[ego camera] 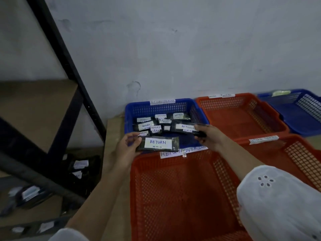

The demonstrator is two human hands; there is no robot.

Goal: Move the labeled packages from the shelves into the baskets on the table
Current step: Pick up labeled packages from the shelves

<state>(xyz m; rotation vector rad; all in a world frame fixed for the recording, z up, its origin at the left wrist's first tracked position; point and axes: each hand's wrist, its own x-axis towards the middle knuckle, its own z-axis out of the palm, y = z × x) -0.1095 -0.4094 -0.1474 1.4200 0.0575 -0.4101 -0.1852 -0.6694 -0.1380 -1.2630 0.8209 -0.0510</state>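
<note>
At the frame's bottom centre sits an orange basket (173, 197). Just past its far rim, the left hand (127, 146) grips a dark RETURN package (157, 143) by its left end. The right hand (208, 136) pinches a second RETURN package (182, 127) over the blue basket (139, 108) at centre, among other labelled packages (147, 125).

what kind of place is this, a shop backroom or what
Likely a returns sorting or stock room: labelled baskets like the blue basket, a RETURN package being sorted, and a black shelf rack holding more.
</note>
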